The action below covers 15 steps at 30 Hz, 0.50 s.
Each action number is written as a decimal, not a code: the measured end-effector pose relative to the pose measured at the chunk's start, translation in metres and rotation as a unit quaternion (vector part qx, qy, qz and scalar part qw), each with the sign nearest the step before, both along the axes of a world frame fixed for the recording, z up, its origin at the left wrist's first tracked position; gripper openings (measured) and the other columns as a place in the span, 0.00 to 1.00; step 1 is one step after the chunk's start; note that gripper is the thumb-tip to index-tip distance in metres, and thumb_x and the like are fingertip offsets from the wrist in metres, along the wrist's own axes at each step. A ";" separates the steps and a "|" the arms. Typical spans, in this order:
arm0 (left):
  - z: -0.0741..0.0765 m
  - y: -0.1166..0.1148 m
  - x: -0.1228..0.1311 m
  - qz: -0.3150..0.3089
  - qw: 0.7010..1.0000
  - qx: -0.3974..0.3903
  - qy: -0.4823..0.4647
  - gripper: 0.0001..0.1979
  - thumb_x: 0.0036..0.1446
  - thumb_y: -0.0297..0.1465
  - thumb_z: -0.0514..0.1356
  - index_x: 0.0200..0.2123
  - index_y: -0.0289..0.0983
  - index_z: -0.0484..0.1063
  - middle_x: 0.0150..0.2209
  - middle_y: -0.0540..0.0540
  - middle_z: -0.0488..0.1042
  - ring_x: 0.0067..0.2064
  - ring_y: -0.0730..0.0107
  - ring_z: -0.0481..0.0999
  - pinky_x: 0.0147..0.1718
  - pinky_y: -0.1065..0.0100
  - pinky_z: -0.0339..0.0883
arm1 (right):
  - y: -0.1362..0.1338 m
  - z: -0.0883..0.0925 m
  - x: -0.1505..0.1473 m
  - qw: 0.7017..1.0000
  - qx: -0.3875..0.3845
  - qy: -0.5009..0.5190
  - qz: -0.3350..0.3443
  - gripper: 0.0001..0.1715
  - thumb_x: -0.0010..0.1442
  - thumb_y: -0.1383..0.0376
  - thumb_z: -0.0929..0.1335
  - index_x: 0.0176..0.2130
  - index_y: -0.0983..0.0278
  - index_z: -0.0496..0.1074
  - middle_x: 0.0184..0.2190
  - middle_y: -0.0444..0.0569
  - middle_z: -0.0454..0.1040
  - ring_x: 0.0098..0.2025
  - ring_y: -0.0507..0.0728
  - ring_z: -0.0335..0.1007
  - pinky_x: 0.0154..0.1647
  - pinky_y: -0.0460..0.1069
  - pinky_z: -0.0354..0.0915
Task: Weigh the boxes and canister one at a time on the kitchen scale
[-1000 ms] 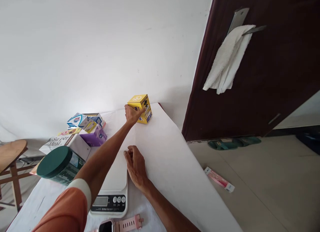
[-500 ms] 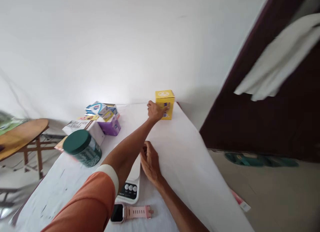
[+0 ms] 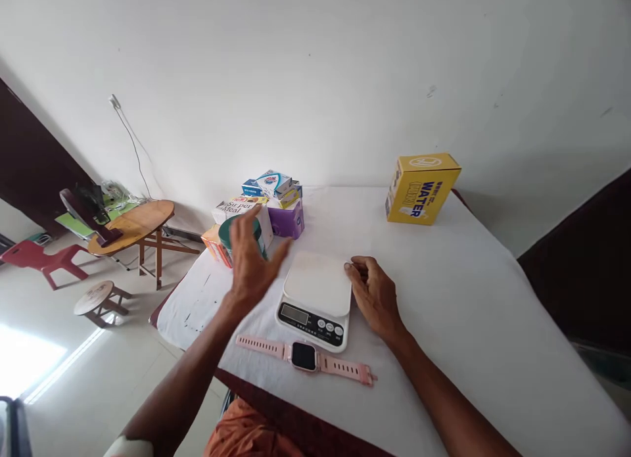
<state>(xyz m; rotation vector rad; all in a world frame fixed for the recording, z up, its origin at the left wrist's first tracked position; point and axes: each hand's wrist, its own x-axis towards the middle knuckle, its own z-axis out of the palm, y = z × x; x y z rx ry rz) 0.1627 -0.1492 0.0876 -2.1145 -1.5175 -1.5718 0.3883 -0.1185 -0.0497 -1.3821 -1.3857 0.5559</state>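
Observation:
My left hand hovers open above the white table, fingers spread, in front of a green-lidded jar and left of a white kitchen scale. It holds nothing. My right hand rests on the table against the scale's right edge, fingers curled loosely with nothing visible in them. A yellow box marked WATER stands alone at the far right of the table, out of reach of both hands. A pink smartwatch lies flat in front of the scale.
Several small boxes, including a purple one and a white "Super Meal" box, are stacked at the table's far left. A round wooden table, a red chair and a low stool stand on the floor to the left.
My left hand let go of the yellow box and drew back toward the jar and scale. The view swung left, bringing the room's left side into sight.

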 end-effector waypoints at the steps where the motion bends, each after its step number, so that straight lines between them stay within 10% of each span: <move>1: -0.003 0.001 -0.017 0.066 0.998 0.003 0.001 0.35 0.56 0.38 0.68 0.64 0.40 0.60 0.62 0.36 0.66 0.65 0.47 0.64 0.63 0.44 0.60 | -0.001 0.000 -0.001 1.000 0.000 -0.003 -0.001 0.22 0.61 0.47 0.63 0.43 0.60 0.69 0.39 0.54 0.78 0.42 0.62 0.75 0.47 0.57 0.69; 5: -0.018 0.016 -0.062 0.214 0.970 -0.119 -0.006 0.51 0.48 0.48 0.71 0.68 0.35 0.53 0.66 0.28 0.60 0.69 0.34 0.57 0.64 0.36 0.54 | -0.003 0.001 -0.002 1.000 0.000 -0.002 -0.001 0.22 0.61 0.47 0.63 0.44 0.60 0.70 0.39 0.54 0.78 0.41 0.62 0.75 0.46 0.58 0.70; 15: -0.031 0.027 -0.053 0.208 0.971 -0.104 -0.053 0.46 0.43 0.48 0.73 0.62 0.42 0.60 0.61 0.36 0.68 0.65 0.42 0.66 0.64 0.43 0.59 | -0.004 0.003 0.000 1.000 0.013 0.006 0.005 0.21 0.62 0.48 0.62 0.43 0.60 0.69 0.39 0.54 0.78 0.42 0.62 0.75 0.47 0.58 0.70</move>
